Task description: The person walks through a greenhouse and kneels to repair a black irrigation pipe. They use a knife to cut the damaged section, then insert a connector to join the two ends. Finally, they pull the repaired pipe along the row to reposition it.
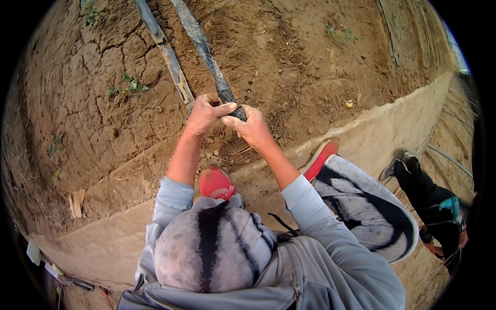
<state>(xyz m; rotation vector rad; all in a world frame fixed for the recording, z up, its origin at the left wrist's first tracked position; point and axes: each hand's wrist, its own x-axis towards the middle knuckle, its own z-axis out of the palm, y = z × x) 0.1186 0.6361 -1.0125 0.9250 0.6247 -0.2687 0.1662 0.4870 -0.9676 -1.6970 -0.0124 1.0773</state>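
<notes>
Hands, left (203, 114) and right (251, 126), clench the flat, dusty black hose (206, 54) end above cracked, dry soil (93, 98).

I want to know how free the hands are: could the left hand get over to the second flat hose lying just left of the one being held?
Probably yes. The left hand pinches the dark hose together with the right hand, and the second hose lies on bare soil beside it, nothing between.

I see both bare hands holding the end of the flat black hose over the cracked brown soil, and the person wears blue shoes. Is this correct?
Not quite: in the head view the shoes are red, not blue. The rest stands: the left hand and the right hand both hold the end of the flat black hose over the cracked brown soil.
</notes>
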